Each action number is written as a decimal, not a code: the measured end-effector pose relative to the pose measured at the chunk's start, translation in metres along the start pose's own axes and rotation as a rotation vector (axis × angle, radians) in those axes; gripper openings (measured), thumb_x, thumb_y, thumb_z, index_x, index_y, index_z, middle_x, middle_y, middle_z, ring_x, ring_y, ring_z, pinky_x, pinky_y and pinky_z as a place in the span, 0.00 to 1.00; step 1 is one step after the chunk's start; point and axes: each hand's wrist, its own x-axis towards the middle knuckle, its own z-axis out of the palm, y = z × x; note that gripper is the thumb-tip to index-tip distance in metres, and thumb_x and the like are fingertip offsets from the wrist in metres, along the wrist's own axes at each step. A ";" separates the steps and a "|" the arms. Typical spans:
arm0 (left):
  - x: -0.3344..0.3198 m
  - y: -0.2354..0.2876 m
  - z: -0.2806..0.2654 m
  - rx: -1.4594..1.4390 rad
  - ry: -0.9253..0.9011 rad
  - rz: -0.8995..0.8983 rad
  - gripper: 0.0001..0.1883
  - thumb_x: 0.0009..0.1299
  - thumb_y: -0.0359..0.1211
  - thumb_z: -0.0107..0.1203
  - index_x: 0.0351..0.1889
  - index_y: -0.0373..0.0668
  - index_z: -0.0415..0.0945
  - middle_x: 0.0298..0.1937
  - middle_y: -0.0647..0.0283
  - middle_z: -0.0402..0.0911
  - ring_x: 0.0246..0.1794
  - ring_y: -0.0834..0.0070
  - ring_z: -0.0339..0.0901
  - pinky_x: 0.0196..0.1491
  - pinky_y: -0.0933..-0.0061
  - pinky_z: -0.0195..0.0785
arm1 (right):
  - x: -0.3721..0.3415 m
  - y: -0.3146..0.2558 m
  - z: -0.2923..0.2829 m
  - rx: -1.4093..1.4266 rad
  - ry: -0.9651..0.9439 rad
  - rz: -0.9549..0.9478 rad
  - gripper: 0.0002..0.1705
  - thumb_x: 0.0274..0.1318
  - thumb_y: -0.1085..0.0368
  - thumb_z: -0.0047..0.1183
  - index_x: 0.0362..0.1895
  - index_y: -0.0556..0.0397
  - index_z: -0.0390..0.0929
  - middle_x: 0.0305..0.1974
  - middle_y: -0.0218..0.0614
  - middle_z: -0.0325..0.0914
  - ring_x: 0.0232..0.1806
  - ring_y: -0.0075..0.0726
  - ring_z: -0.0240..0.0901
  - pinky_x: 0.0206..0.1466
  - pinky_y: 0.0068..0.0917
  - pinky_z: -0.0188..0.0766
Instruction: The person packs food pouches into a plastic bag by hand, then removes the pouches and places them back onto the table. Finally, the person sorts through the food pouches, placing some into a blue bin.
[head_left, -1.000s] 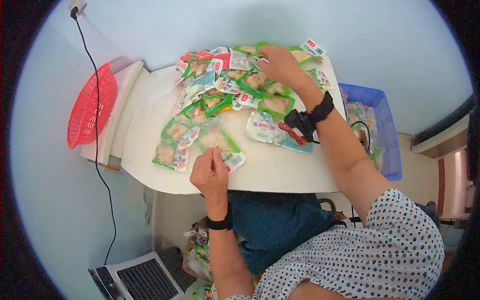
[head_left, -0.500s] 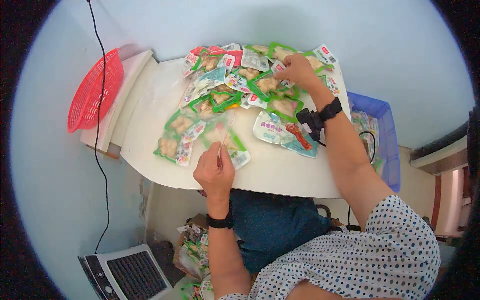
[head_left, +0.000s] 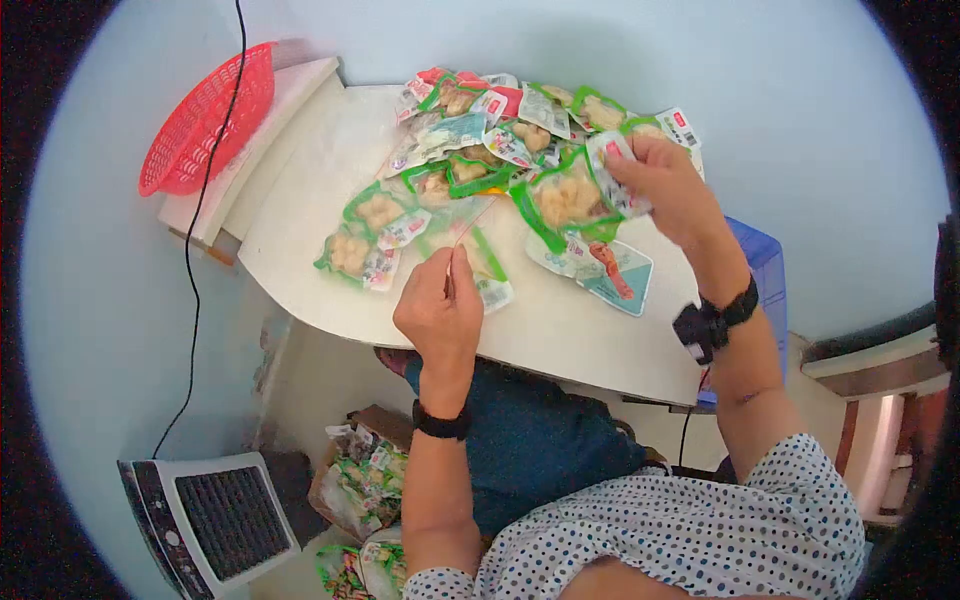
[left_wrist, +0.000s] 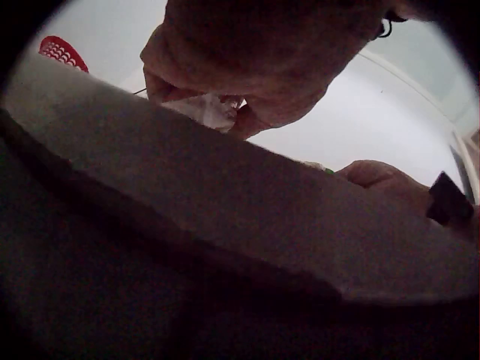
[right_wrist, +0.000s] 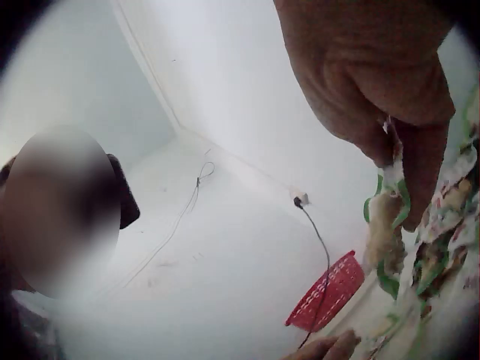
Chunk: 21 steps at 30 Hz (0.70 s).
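Note:
My left hand (head_left: 440,312) pinches the edge of a clear plastic bag (head_left: 458,212) near the table's front. Within or beneath that bag shows a green-edged packet (head_left: 487,258). In the left wrist view, pale plastic (left_wrist: 210,112) pokes out between the fingers. My right hand (head_left: 678,188) grips the white printed end of a green-bordered food packet (head_left: 565,200) with pale lumps inside, held up over the table. The right wrist view has this packet (right_wrist: 386,225) hanging edge-on from thumb and fingers. Below it lies a white and teal pouch (head_left: 625,278) with a drumstick picture.
A heap of similar packets (head_left: 455,135) covers the table's back. Two more packets (head_left: 352,252) lie left of the bag. A red basket (head_left: 215,125) stands at left, a blue crate (head_left: 765,290) at right. Boxed packets (head_left: 365,480) sit on the floor; a cable (head_left: 195,300) hangs at left.
The right hand reached over the heap, took hold of a green-bordered packet and lifted it toward the front right. The left hand keeps its pinch on the clear bag. The head view shifted.

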 end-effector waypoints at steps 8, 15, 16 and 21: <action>0.010 0.018 -0.007 0.012 0.089 0.080 0.03 0.65 0.29 0.60 0.35 0.41 0.80 0.20 0.62 0.75 0.18 0.67 0.73 0.20 0.68 0.63 | -0.044 0.012 0.048 0.558 -0.207 0.298 0.13 0.58 0.74 0.50 0.48 0.64 0.72 0.41 0.39 0.80 0.40 0.30 0.80 0.42 0.27 0.80; 0.005 0.025 -0.012 0.244 0.010 0.136 0.06 0.64 0.30 0.60 0.39 0.45 0.80 0.23 0.63 0.74 0.19 0.65 0.74 0.21 0.66 0.66 | -0.053 0.006 0.087 0.704 -0.281 0.359 0.18 0.57 0.78 0.44 0.53 0.64 0.71 0.47 0.40 0.78 0.49 0.36 0.77 0.57 0.33 0.75; 0.005 0.026 -0.012 0.244 0.001 0.140 0.06 0.65 0.30 0.60 0.40 0.44 0.80 0.23 0.61 0.75 0.20 0.65 0.74 0.21 0.67 0.66 | -0.054 0.009 0.092 0.729 -0.290 0.381 0.18 0.58 0.78 0.44 0.53 0.64 0.71 0.47 0.40 0.77 0.49 0.37 0.77 0.57 0.33 0.75; 0.004 0.024 -0.008 0.162 0.066 0.190 0.06 0.65 0.29 0.60 0.40 0.42 0.81 0.24 0.61 0.76 0.19 0.65 0.74 0.21 0.67 0.66 | -0.047 0.011 0.126 0.860 -0.334 0.441 0.15 0.59 0.78 0.43 0.51 0.64 0.72 0.46 0.39 0.77 0.48 0.37 0.77 0.55 0.32 0.75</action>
